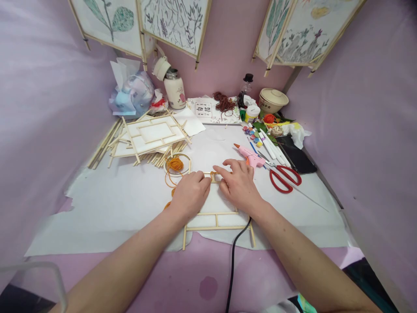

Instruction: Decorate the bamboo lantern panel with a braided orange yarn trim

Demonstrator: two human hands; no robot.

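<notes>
A frame of thin pale wooden sticks [202,228] lies flat in front of me, with white showing inside it. Orange cord [213,175] loops round its far bar. My left hand [191,193] is closed, fingers curled over the frame's far left corner, the thumb and forefinger pressed together beside the cord. Just right of that cord, my right hand [240,184] rests over the frame with fingers apart, its forefinger reaching to the far bar. A bundle of orange cord [175,164] lies in a round hoop beyond my left hand, with strands running beneath the hand.
A pink glue gun [252,156] and red-handled scissors [285,178] lie at right; a black cable [233,265] crosses the near edge. More stick frames [153,132] are stacked at back left, near a bottle [175,91]. Painted panels [176,26] hang above.
</notes>
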